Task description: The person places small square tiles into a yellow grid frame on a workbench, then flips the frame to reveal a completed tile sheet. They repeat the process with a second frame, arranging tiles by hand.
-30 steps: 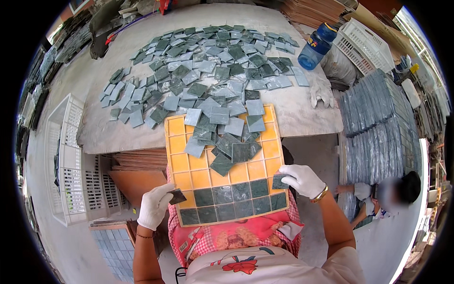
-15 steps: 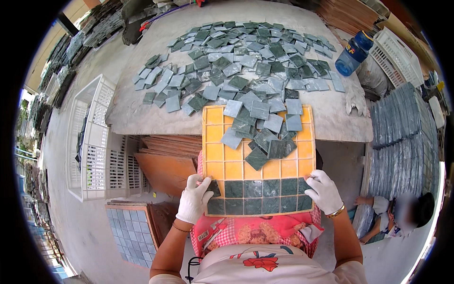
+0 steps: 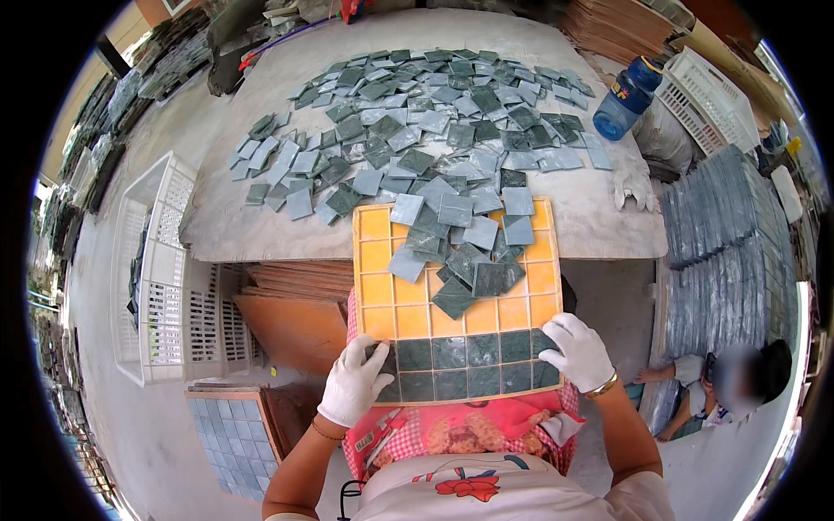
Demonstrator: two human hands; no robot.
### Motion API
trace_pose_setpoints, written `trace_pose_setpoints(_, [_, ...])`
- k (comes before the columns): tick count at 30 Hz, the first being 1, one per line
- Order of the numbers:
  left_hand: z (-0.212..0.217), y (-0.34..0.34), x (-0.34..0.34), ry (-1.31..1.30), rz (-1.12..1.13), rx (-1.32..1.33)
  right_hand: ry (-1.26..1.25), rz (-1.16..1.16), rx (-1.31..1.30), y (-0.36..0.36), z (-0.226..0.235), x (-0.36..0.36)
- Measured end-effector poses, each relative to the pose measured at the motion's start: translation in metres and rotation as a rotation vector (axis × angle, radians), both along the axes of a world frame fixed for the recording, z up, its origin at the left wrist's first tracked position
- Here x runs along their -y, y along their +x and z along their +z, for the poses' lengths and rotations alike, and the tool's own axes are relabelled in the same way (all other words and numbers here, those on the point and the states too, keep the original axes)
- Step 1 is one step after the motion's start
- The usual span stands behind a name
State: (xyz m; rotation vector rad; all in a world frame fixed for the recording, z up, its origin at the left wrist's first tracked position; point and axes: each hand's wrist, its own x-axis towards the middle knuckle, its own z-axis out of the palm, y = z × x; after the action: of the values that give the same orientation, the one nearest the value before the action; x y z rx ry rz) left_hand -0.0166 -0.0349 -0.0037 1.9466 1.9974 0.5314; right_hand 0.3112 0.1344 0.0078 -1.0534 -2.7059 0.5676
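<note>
An orange gridded tray (image 3: 376, 291) with pale ridges lies over my lap, its far end against the table. Dark green stone tiles (image 3: 449, 352) fill most of its two nearest rows. My left hand (image 3: 352, 382), in a white glove, is closed with the fingertips on a dark tile (image 3: 380, 354) at the left end of the second row. At that row's right end, my gloved right hand (image 3: 579, 354) has its bent fingers on another tile (image 3: 544, 342); the fingers partly hide it. A loose heap of grey-green tiles (image 3: 455, 297) covers the tray's far middle.
Many loose tiles (image 3: 417, 117) spread over the table (image 3: 217, 208). A blue bottle (image 3: 622, 102) and a white glove (image 3: 634, 187) sit at its right. A white crate (image 3: 161, 347) stands left, a tiled board (image 3: 228, 434) below it. Stacked tile sheets (image 3: 725, 252) and another person (image 3: 695, 391) are at right.
The left-end tile, tilted before, now sits straighter in its row under my left fingers. The right-end tile lies more squarely in its cell. The whole view has shifted slightly.
</note>
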Motion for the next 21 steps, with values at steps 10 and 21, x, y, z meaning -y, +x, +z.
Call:
trace_pose_setpoints(10, [0.005,-0.012,-0.022,0.04,0.043,-0.079,0.084,-0.016,-0.088,-0.059,0.015,-0.018])
trace_pose_setpoints(21, [0.0,0.019,-0.131,0.033,-0.316,-0.153,0.088,0.011,-0.119,-0.078,0.017,-0.049])
